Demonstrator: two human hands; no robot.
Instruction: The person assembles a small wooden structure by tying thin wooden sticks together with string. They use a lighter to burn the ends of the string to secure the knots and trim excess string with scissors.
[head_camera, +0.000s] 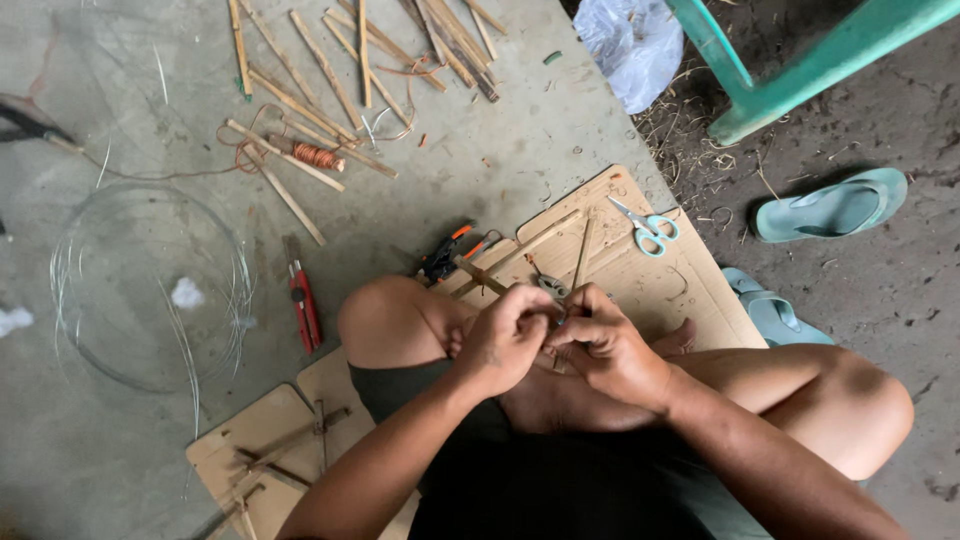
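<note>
Left hand (503, 338) and right hand (600, 345) together, pinched on crossed bamboo sticks (520, 255) | step, judged: binding the joint | next: needs steady tension, sticks held square | scissors (645, 228) nearby on cardboard (700, 290)

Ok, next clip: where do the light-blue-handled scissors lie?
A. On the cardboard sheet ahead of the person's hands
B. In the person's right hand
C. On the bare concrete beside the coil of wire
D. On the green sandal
A. The scissors lie flat on the cardboard sheet, beyond the left hand and right hand, which are both closed around thin bamboo sticks.
</note>
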